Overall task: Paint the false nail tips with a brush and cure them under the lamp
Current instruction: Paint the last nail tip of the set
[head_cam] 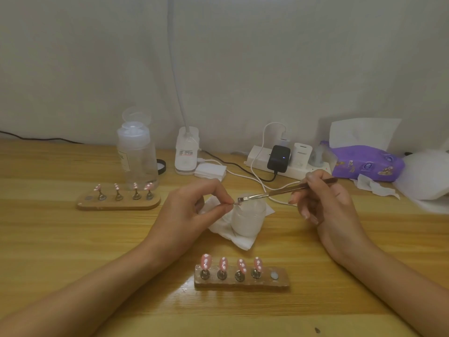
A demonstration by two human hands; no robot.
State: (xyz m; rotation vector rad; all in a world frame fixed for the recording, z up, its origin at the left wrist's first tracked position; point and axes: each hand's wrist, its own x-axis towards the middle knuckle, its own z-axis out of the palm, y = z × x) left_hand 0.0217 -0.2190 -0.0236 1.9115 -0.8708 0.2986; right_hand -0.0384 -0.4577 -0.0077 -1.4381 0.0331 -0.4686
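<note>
My left hand (194,210) pinches a small nail tip (235,203) between thumb and forefinger, above a frosted white jar (246,221). My right hand (323,203) grips a thin brush (274,193) whose bristles touch that tip. Near the table's front edge a wooden holder (243,282) carries several pink nail tips with white dots (206,261), and its rightmost seat has no tip on it. A second wooden holder (119,203) with several similar tips sits at the left. The white lamp (186,152) stands at the back.
A clear bottle (137,154) stands behind the left holder. A tissue (228,232) lies under the jar. A power strip (286,164) with chargers and cables, white cotton pads (210,171) and a purple tissue pack (366,164) line the back of the wooden table (73,239).
</note>
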